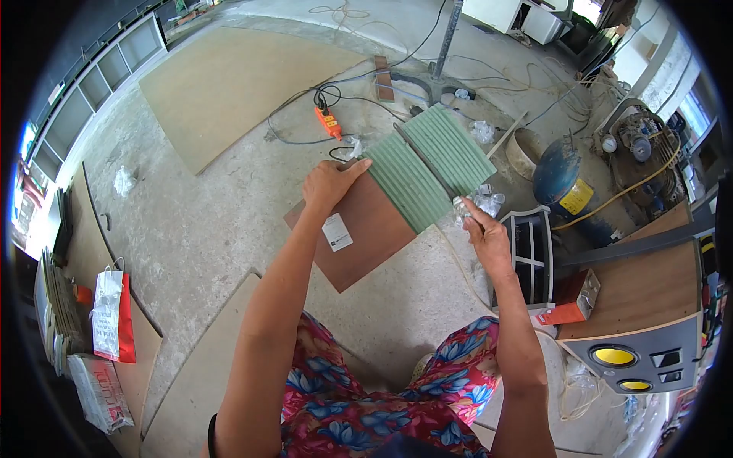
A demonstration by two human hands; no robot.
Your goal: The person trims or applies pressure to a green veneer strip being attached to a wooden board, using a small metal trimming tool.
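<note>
A brown board (pixel 370 237) with a white label (pixel 337 232) lies at an angle in front of me, against a green ribbed panel (pixel 397 179). My left hand (pixel 332 185) grips the board's far edge, its thumb reaching the corner of the green panel; the other fingers are partly hidden. Across the green ribs runs a long thin dark tool (pixel 424 162), with a second green stretch (pixel 450 149) beyond it. At the tool's near end, my right hand (pixel 489 238) is closed round a pale, shiny handle-like part (pixel 460 204), whose kind I cannot make out.
An orange power strip (pixel 328 122) and cables lie beyond the board, near a large tan sheet (pixel 244 84). To the right stand a dark crate-like frame (pixel 531 256), a compressor (pixel 569 183) and a speaker cabinet (pixel 634 336). Bags (pixel 113 317) lie left.
</note>
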